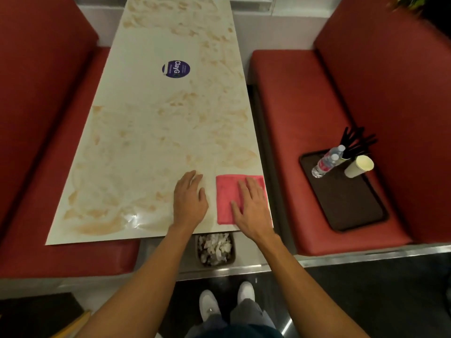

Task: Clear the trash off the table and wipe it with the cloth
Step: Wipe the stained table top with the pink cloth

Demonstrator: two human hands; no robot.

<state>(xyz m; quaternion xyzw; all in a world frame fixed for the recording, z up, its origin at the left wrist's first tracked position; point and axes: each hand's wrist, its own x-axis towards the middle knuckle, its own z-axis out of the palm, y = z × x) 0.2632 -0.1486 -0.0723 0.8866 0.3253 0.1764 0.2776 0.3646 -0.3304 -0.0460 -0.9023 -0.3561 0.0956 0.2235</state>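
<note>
On my remote feed, the right hand [251, 208] lies flat, fingers straight and slightly spread, on the folded pink cloth [225, 198] at the near right corner of the table [151, 123]. The left hand [189, 198] rests open, palm down, on the stained top just beside the cloth. A bin [214, 250] of crumpled paper sits below the near edge. A dark tray [349, 206] with bottles [327, 162] lies on the right bench [288, 93].

Table [146, 123] top was cream, mottled all over with tan marbling. Round sticker [176, 69] on table: dark purple, white lettering. Cloth [225, 198] at table's near right corner was plain pink. Benches [305, 106] flanking table were red. Right of table: tray [353, 203] was dark brown, cup [358, 166] off-white, bottles [325, 163] clear with red labels, utensils [356, 140] black.
</note>
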